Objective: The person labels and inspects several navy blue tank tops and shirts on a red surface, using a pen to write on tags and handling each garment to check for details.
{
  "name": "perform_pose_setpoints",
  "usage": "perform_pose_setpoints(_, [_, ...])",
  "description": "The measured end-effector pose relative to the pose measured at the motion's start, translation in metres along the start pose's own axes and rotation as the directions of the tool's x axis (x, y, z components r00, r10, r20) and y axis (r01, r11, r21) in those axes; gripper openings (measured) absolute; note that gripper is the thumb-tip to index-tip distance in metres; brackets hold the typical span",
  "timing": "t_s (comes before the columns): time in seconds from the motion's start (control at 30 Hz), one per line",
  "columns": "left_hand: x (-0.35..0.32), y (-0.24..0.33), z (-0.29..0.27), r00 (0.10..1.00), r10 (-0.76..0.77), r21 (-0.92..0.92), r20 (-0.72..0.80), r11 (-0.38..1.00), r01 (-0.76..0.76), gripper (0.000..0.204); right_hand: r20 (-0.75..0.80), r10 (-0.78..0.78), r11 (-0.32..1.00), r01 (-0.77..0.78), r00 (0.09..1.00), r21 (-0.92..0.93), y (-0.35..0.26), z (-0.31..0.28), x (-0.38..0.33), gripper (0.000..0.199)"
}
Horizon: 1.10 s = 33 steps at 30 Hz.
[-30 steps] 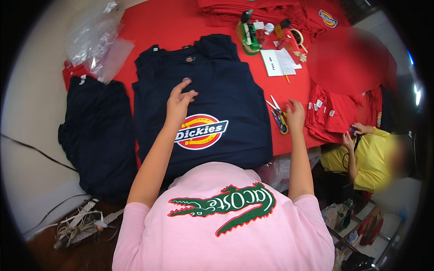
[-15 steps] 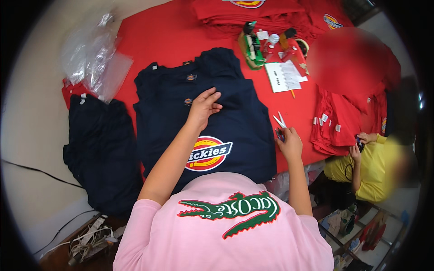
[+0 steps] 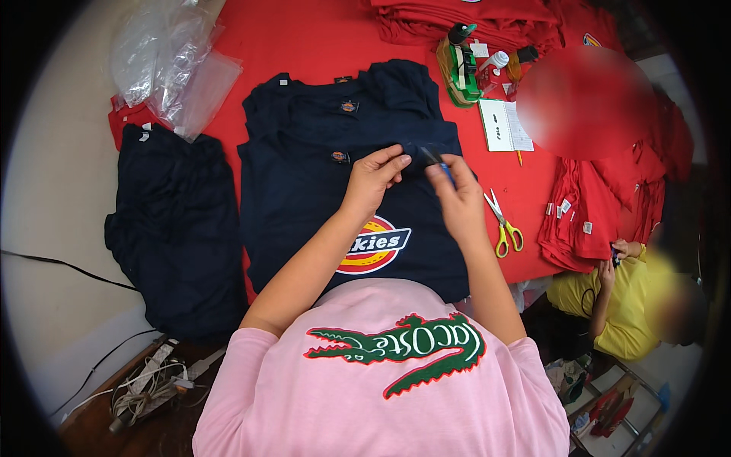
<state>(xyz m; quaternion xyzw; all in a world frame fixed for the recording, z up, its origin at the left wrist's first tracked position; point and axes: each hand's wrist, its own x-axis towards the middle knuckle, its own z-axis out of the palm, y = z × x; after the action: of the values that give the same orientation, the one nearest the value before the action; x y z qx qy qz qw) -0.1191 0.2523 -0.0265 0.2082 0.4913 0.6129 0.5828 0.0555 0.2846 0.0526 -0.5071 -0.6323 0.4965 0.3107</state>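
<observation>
- Left hand [image 3: 373,181]: thumb and index fingertips pressed together, looks like a pinch on a bit of the navy shirt [image 3: 301,202]; other fingers curled.
- Right hand [image 3: 461,204]: fingers closed around a small blue-and-dark tool [image 3: 442,166]. Tool blurred, exact kind unclear; its tip is near the left fingertips, contact with fabric can't tell.
- Navy shirt: flat on the red table [image 3: 293,38], in front of the torso, under both hands.
- Yellow-handled scissors [image 3: 503,225]: on table, right of shirt, blades parted.

At least two navy shirts [image 3: 301,194], one notebook [image 3: 494,129] and one pencil [image 3: 520,158] show.
</observation>
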Motion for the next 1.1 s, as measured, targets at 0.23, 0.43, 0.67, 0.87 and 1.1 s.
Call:
perform_pose_setpoints(0.23, [-0.003,0.004,-0.002,0.999,0.032,-0.050,0.019,0.998,-0.031,0.028,-0.046,-0.043,0.989,0.036,0.998,-0.142,-0.001,0.030,0.010,0.025])
perform_pose_setpoints(0.43, [-0.002,0.002,-0.004,1.000,0.018,-0.030,0.007,0.999,-0.018,0.030,-0.052,-0.040,0.993,0.034,0.998,-0.115,0.004,0.027,0.013,0.027])
perform_pose_setpoints(0.67, [0.000,0.006,0.010,0.981,0.181,-0.012,-0.072,0.983,-0.182,0.033,-0.211,0.087,0.996,-0.079,0.974,0.046,0.006,0.004,0.016,0.023])
perform_pose_setpoints(0.87, [0.002,0.004,0.010,0.894,0.428,0.545,-0.130,0.784,-0.296,0.025,-0.103,-0.125,0.977,0.105,0.987,-0.188,-0.001,-0.010,0.012,0.024])
perform_pose_setpoints(1.1, [-0.006,0.019,0.017,0.711,0.698,0.816,0.085,0.361,-0.452,0.016,0.048,-0.313,0.842,0.300,0.949,-0.449,-0.013,0.005,0.016,0.025])
